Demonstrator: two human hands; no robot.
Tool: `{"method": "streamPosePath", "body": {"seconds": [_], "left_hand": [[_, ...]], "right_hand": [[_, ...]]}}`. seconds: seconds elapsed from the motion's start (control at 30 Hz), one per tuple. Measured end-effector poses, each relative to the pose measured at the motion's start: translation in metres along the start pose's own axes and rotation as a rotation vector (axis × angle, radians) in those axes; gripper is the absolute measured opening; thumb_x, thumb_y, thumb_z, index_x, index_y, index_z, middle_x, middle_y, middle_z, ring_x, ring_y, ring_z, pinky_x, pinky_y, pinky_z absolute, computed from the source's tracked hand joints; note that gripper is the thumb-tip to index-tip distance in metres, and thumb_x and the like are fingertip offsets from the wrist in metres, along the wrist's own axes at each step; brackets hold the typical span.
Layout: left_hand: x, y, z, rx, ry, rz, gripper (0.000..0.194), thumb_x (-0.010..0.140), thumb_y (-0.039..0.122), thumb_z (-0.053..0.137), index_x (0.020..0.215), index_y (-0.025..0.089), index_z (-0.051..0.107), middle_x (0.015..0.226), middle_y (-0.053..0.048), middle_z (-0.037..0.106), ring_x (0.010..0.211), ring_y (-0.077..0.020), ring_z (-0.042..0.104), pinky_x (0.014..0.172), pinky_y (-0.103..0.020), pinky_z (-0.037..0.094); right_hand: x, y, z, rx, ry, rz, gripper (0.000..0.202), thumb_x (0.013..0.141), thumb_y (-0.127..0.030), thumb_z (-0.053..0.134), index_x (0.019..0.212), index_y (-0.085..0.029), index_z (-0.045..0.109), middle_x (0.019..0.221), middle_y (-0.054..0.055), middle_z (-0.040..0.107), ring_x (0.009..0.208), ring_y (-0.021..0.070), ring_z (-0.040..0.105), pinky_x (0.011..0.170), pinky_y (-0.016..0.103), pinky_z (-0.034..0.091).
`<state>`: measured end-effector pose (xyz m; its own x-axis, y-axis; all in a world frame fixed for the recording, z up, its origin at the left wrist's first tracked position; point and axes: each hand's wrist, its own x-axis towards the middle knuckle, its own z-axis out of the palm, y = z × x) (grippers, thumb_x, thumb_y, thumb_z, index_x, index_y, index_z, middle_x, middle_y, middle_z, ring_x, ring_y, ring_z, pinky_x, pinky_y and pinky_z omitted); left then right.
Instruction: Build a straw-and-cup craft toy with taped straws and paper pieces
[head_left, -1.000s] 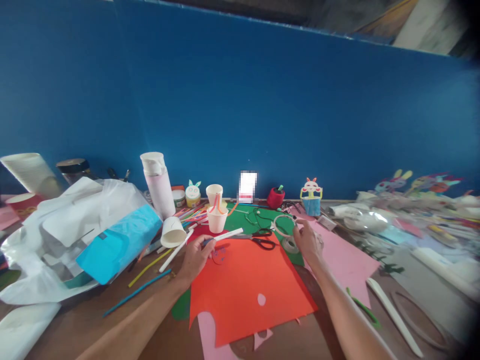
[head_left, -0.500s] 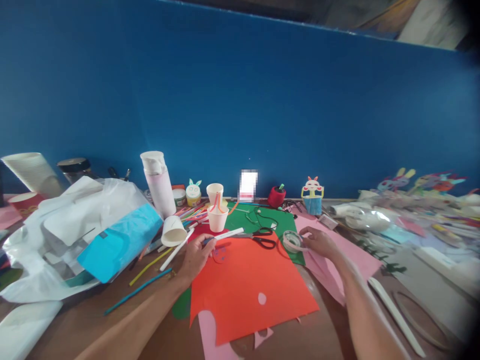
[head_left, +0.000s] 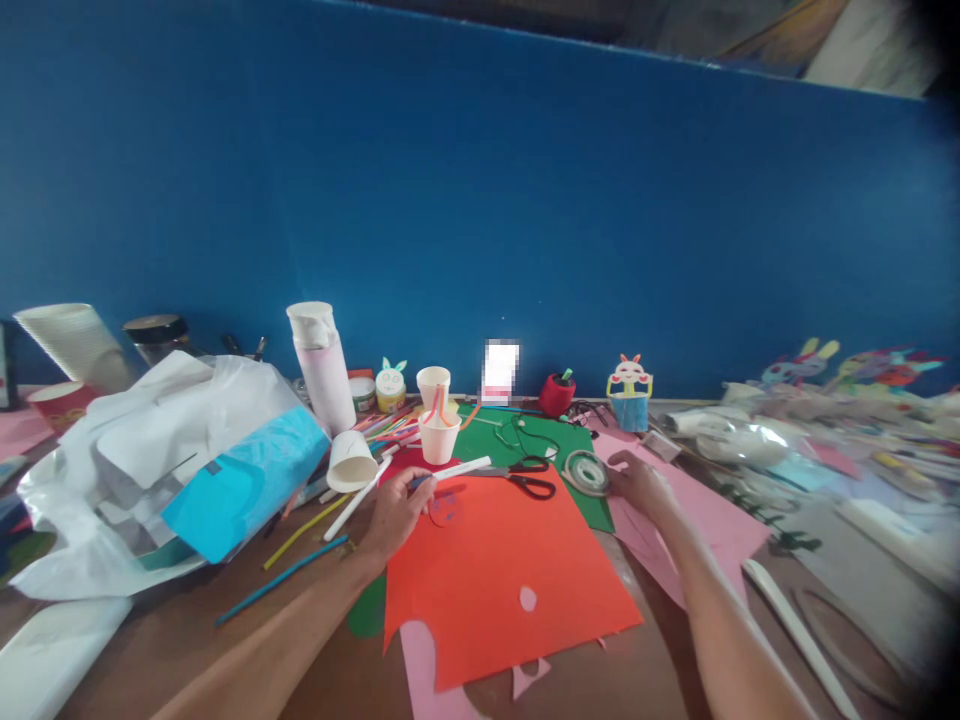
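Note:
My left hand (head_left: 396,512) grips a white marker pen (head_left: 459,469) at the top left corner of an orange-red paper sheet (head_left: 502,570). A small red round cut-out with blue marks (head_left: 447,508) lies just beside the fingers. My right hand (head_left: 639,485) rests at the sheet's top right, fingertips on the rim of a clear tape roll (head_left: 586,472). The roll lies on a green sheet (head_left: 544,438). Black-handled scissors (head_left: 529,480) lie between the two hands.
Behind the sheets stand paper cups (head_left: 439,435), a white and pink bottle (head_left: 322,365) and small paper-cup figures (head_left: 630,392). A plastic bag with a blue pack (head_left: 202,470) fills the left. Straws (head_left: 300,530) lie loose. Pink paper (head_left: 712,515) and craft scraps spread to the right.
My right hand has lowered the tape roll from above the table down onto the green sheet. My left hand with the marker has hardly moved.

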<state>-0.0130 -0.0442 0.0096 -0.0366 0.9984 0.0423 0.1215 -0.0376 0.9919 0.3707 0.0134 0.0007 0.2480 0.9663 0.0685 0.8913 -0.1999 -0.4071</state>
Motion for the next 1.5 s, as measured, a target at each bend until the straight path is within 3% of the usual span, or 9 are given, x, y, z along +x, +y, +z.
{"method": "streamPosePath", "body": {"seconds": [0.17, 0.27, 0.37, 0.47, 0.6, 0.7, 0.93, 1.23, 1.5], "left_hand": [[0.0, 0.0, 0.0, 0.003, 0.015, -0.014, 0.029, 0.068, 0.042, 0.055, 0.077, 0.015, 0.057, 0.056, 0.003, 0.053, 0.046, -0.0092, 0.046, 0.041, -0.018, 0.033], [0.002, -0.004, 0.0, 0.017, 0.007, -0.017, 0.03, 0.069, 0.043, 0.055, 0.08, 0.015, 0.058, 0.057, 0.002, 0.053, 0.046, -0.0097, 0.046, 0.041, -0.019, 0.034], [0.003, -0.006, 0.0, 0.046, 0.028, -0.004, 0.031, 0.069, 0.042, 0.056, 0.084, 0.015, 0.06, 0.058, 0.001, 0.056, 0.05, -0.0114, 0.049, 0.046, -0.021, 0.039], [-0.001, -0.002, 0.002, 0.096, 0.042, 0.09, 0.027, 0.069, 0.038, 0.057, 0.082, 0.015, 0.063, 0.069, -0.003, 0.063, 0.065, -0.0158, 0.056, 0.06, -0.025, 0.045], [-0.012, 0.005, 0.008, 0.149, -0.016, 0.175, 0.025, 0.073, 0.038, 0.055, 0.082, 0.017, 0.066, 0.077, -0.003, 0.064, 0.073, -0.0177, 0.057, 0.067, -0.026, 0.045], [-0.018, 0.004, 0.013, 0.149, -0.08, 0.175, 0.025, 0.075, 0.038, 0.054, 0.084, 0.017, 0.065, 0.081, -0.004, 0.064, 0.074, -0.018, 0.058, 0.067, -0.026, 0.045], [-0.021, -0.003, 0.019, 0.313, -0.288, 0.342, 0.026, 0.081, 0.037, 0.049, 0.073, 0.016, 0.063, 0.072, -0.003, 0.061, 0.068, -0.015, 0.055, 0.064, -0.023, 0.041], [-0.023, -0.003, 0.011, 0.641, -0.417, 0.452, 0.031, 0.088, 0.038, 0.036, 0.076, 0.016, 0.053, 0.073, 0.0, 0.057, 0.068, -0.0125, 0.052, 0.061, -0.022, 0.036], [-0.024, 0.005, 0.021, 0.898, -0.462, 0.571, 0.036, 0.091, 0.038, 0.026, 0.079, 0.017, 0.053, 0.074, -0.002, 0.058, 0.066, -0.0141, 0.052, 0.06, -0.024, 0.033]], "right_hand": [[0.001, -0.001, -0.003, 0.01, 0.078, 0.076, 0.017, 0.075, -0.032, 0.046, 0.083, -0.02, 0.055, 0.066, 0.003, 0.066, 0.069, 0.0201, 0.061, 0.055, 0.025, 0.035], [-0.004, -0.011, -0.012, 0.049, 0.197, 0.101, 0.024, 0.077, -0.041, 0.044, 0.08, -0.021, 0.057, 0.061, 0.002, 0.064, 0.065, 0.0207, 0.059, 0.054, 0.026, 0.034], [-0.018, -0.04, -0.014, 0.271, 0.294, -0.075, 0.03, 0.077, -0.044, 0.043, 0.082, -0.019, 0.058, 0.061, 0.003, 0.062, 0.062, 0.0187, 0.056, 0.053, 0.026, 0.036], [-0.046, -0.084, 0.002, 0.566, 0.073, -0.286, 0.032, 0.077, -0.044, 0.043, 0.075, -0.017, 0.06, 0.056, 0.002, 0.058, 0.053, 0.0153, 0.053, 0.051, 0.025, 0.038], [-0.095, -0.139, 0.043, 0.859, -0.54, -0.367, 0.027, 0.074, -0.04, 0.052, 0.089, -0.02, 0.06, 0.062, 0.0, 0.061, 0.053, 0.0131, 0.054, 0.052, 0.024, 0.041], [-0.118, -0.158, 0.064, 1.094, -0.705, -0.402, 0.043, 0.069, -0.044, 0.061, 0.105, -0.022, 0.054, 0.067, -0.001, 0.062, 0.056, 0.0136, 0.056, 0.054, 0.025, 0.042], [-0.121, -0.159, 0.068, 1.324, -0.619, -0.234, 0.044, 0.067, -0.049, 0.064, 0.095, -0.016, 0.059, 0.065, 0.001, 0.061, 0.051, 0.0108, 0.054, 0.047, 0.021, 0.039], [-0.129, -0.161, 0.065, 1.328, -0.576, -0.308, 0.037, 0.073, -0.052, 0.056, 0.073, -0.015, 0.059, 0.059, 0.001, 0.058, 0.052, 0.0118, 0.053, 0.051, 0.024, 0.043], [-0.129, -0.155, 0.065, 1.288, -0.403, -0.28, 0.037, 0.08, -0.046, 0.05, 0.064, -0.014, 0.059, 0.057, 0.001, 0.057, 0.055, 0.0121, 0.052, 0.056, 0.023, 0.04]]}}
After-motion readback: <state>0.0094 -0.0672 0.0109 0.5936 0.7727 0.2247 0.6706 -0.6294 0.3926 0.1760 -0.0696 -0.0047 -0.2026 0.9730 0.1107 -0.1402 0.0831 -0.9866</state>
